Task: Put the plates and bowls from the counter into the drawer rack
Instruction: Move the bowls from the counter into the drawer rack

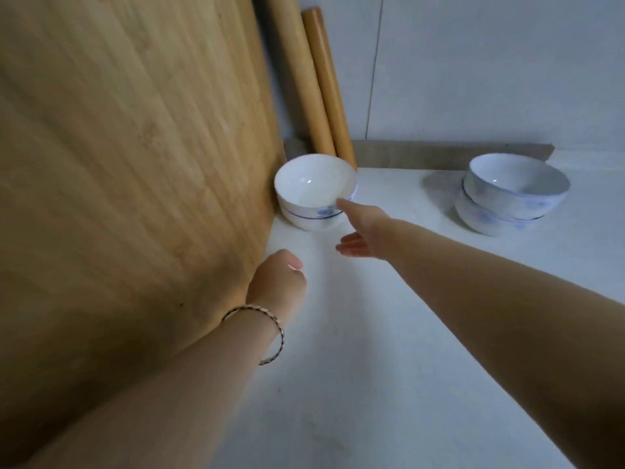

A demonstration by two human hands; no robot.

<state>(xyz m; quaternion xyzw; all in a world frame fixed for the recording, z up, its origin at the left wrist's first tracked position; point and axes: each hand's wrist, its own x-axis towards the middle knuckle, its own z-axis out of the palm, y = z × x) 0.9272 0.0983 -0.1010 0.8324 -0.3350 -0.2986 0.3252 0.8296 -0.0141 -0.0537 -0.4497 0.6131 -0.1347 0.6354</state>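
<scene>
Two white bowls with blue markings sit stacked on the white counter, in the corner beside a big wooden board. A second stack of two such bowls stands further right near the back wall. My right hand reaches out with fingers apart, its fingertip touching the rim of the left stack's top bowl, and holds nothing. My left hand, wearing a bracelet at the wrist, hovers over the counter below that stack with fingers loosely curled and nothing in it. No drawer rack is in view.
A large wooden cutting board leans at the left and fills much of the view. Two wooden rolling pins lean in the corner behind the left bowls. A grey strip runs along the tiled back wall.
</scene>
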